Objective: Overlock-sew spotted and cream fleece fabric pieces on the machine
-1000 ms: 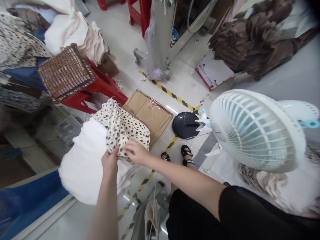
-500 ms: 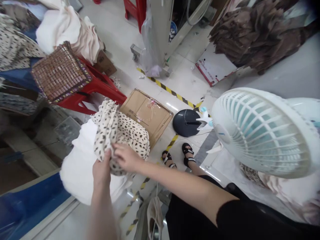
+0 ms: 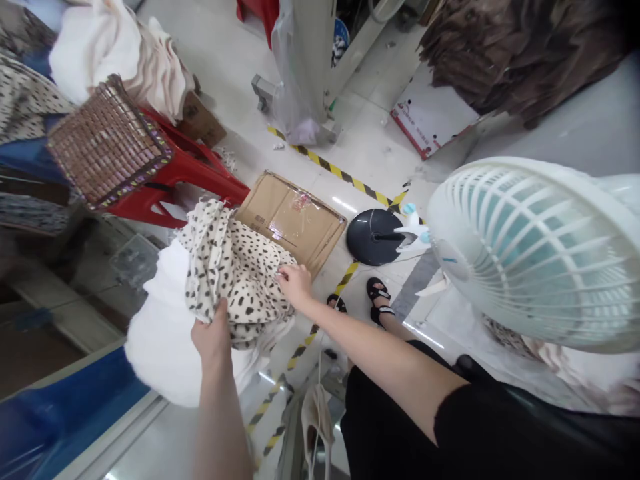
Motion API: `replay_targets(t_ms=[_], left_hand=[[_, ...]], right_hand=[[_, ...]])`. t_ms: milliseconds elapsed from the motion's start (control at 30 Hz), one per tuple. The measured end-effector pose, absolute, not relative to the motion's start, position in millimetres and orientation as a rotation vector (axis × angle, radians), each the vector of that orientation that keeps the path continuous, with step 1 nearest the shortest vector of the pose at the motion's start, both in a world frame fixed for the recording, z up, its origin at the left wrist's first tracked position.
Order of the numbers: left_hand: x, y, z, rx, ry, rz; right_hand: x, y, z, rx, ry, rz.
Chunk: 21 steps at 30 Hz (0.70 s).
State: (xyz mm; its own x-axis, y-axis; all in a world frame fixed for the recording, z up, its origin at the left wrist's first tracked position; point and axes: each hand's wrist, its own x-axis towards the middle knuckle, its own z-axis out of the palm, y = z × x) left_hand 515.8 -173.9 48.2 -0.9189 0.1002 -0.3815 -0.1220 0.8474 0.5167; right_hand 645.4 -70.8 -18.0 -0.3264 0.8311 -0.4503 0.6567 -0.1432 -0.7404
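Cream fabric with black spots (image 3: 245, 267) lies in folds on top of a stack of white fabric pieces (image 3: 160, 340). My left hand (image 3: 213, 337) is closed on the near left edge of the spotted fabric, thumb on top. At the fabric's right side, my right hand (image 3: 295, 283) pinches its edge between thumb and fingers. The cloth spreads loosely between both hands. Part of the white stack is hidden under the spotted fabric.
Beyond the fabric lies a flat cardboard box (image 3: 295, 217). A red stool (image 3: 185, 177) with a woven seat cover (image 3: 110, 143) stands left. A white fan (image 3: 530, 253) on a black base (image 3: 373, 237) is at right. Brown fabric (image 3: 520, 53) heaps at upper right.
My right hand has moved right, away from my left hand, drawing the spotted fabric's edge along. The bunched fabric is now more spread out. My left hand keeps its hold.
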Motion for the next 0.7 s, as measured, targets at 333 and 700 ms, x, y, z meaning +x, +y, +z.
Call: replay_targets(t_ms=[333,700], left_hand=[[485,-175,54,0.424,2.566,0.304],[497,-178,37,0.320,2.662,0.332]], right_hand=[[605,-156,26,-0.674,-2.224,1.532],[652,-100,-33,-1.651,-1.776,1.580]])
